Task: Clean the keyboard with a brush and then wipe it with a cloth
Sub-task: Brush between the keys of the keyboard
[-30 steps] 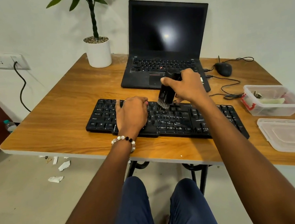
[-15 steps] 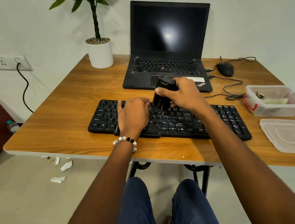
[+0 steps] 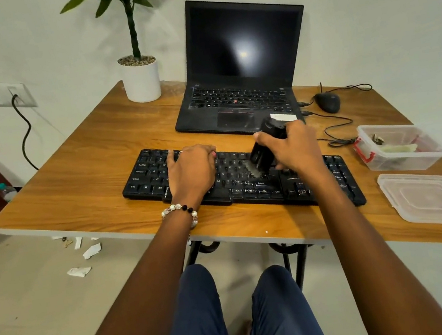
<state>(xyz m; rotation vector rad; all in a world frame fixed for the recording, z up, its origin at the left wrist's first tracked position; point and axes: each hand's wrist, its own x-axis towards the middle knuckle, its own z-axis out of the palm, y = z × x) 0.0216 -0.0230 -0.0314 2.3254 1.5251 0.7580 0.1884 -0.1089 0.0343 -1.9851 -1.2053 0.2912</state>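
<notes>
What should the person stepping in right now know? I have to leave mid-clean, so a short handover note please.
Left hand rests on the keyboard, left of its middle, steadying it.
Right hand grips the brush, bristles down on the keys just right of the middle.
Done: brushing is under way.
Left: finish brushing, then wipe with a cloth; no cloth is clearly in view.

Wood-grain table (image 3: 91,171), smooth. Matt black plastic keyboard (image 3: 151,179). Clear plastic box (image 3: 406,162), lid (image 3: 435,198). Glossy laptop (image 3: 237,117) screen.
</notes>
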